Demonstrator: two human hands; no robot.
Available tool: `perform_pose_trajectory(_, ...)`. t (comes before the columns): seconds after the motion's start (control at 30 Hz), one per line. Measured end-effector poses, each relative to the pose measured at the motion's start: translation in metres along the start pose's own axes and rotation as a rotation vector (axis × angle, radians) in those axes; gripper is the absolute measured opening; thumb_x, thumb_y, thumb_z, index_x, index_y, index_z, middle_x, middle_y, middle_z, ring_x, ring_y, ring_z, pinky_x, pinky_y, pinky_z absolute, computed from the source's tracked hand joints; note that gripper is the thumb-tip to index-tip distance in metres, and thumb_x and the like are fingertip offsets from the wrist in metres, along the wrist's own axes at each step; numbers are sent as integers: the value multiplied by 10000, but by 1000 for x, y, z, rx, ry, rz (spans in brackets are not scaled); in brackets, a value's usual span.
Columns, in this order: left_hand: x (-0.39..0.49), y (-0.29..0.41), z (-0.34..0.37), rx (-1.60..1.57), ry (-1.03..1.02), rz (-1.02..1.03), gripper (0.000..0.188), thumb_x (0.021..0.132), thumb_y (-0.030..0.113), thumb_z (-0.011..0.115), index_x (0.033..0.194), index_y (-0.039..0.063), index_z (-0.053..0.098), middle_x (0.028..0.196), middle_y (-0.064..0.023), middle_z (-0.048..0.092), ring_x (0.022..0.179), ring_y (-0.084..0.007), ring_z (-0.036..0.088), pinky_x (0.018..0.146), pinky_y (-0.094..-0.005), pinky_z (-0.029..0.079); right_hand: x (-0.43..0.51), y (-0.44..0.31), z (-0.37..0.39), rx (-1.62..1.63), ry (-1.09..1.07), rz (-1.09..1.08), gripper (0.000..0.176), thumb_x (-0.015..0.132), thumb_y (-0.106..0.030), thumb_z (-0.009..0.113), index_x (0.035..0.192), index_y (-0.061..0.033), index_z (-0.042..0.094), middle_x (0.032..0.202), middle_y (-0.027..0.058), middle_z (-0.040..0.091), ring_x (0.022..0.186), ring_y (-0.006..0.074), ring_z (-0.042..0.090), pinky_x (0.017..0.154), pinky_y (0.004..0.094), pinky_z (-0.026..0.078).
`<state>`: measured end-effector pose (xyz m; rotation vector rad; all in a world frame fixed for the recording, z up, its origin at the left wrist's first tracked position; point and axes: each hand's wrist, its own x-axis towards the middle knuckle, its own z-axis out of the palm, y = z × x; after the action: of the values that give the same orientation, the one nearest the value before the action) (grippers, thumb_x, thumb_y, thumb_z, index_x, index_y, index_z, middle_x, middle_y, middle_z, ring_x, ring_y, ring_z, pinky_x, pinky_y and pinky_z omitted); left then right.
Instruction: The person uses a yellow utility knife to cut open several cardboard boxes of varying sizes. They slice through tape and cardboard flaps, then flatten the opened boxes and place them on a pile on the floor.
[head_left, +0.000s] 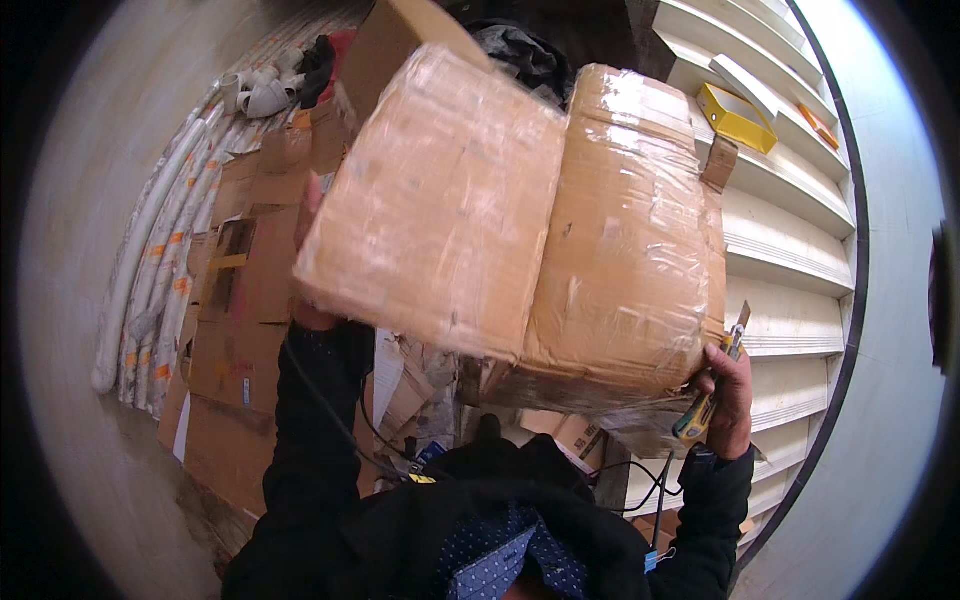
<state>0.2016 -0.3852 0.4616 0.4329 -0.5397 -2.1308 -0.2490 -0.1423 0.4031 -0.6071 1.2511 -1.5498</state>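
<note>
Two cardboard boxes covered in clear tape sit side by side in front of me: a left box (442, 202), slightly blurred and tilted, and a right box (622, 247) with glossy, wrinkled wrapping. My left hand (315, 316) grips the outer left side of the left box; part of the hand is hidden behind it. In my right hand (731, 394) is a green-and-yellow utility knife (697, 416), its blade out and pointing away from me. The thumb of that hand rests at the near right corner of the right box. What supports the boxes is mostly hidden.
Flattened cardboard (240, 360) lies at the left, beside wrapped white pipes (161, 262) and white pipe fittings (266, 94). Pale steps or shelves (787, 262) rise along the right, bearing a yellow open box (735, 120). Another cardboard box (409, 34) stands beyond. Black cables (637, 472) hang near me.
</note>
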Motion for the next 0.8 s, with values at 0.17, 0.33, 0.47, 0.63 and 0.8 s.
perform_pose_trajectory(0.17, 19, -19, 0, 88, -1, -16, 669, 927, 512, 603, 1393, 35, 549, 1358, -170, 622, 1198, -347, 615, 1004, -500, 512, 6, -11, 32, 148, -47, -7, 374, 886, -178, 721, 1171, 12, 569, 777, 35, 639, 436, 76, 448, 432, 243, 446)
perform_pose_trajectory(0.33, 90, -126, -44, 484, 51, -51, 654, 924, 497, 612, 1386, 37, 554, 1356, -170, 623, 1198, -346, 614, 1005, -497, 510, 16, 3, 33, 201, -56, 102, 400, 863, -139, 740, 1181, 15, 552, 785, 42, 634, 441, 79, 467, 422, 256, 464)
perform_pose_trajectory(0.47, 120, -202, -97, 733, 116, -130, 643, 922, 485, 620, 1381, 39, 558, 1355, -170, 623, 1198, -345, 613, 1005, -494, 508, 37, 8, 18, 245, 7, 202, 252, 914, -132, 712, 1094, -12, 585, 736, 24, 615, 447, 81, 494, 432, 267, 503)
perform_pose_trajectory(0.63, 94, -265, -179, 931, 183, -228, 628, 919, 470, 629, 1375, 42, 563, 1353, -169, 624, 1198, -344, 612, 1006, -492, 506, 45, 3, -4, 272, 36, 253, 233, 934, -126, 677, 1111, -14, 575, 745, 25, 617, 443, 76, 492, 430, 276, 514)
perform_pose_trajectory(0.8, 54, -298, -222, 973, 226, -261, 614, 917, 455, 638, 1368, 45, 568, 1352, -169, 624, 1198, -344, 611, 1006, -489, 504, 48, -1, -21, 243, 126, 235, 255, 924, -126, 662, 1133, -53, 535, 713, -5, 587, 428, 67, 459, 409, 261, 476)
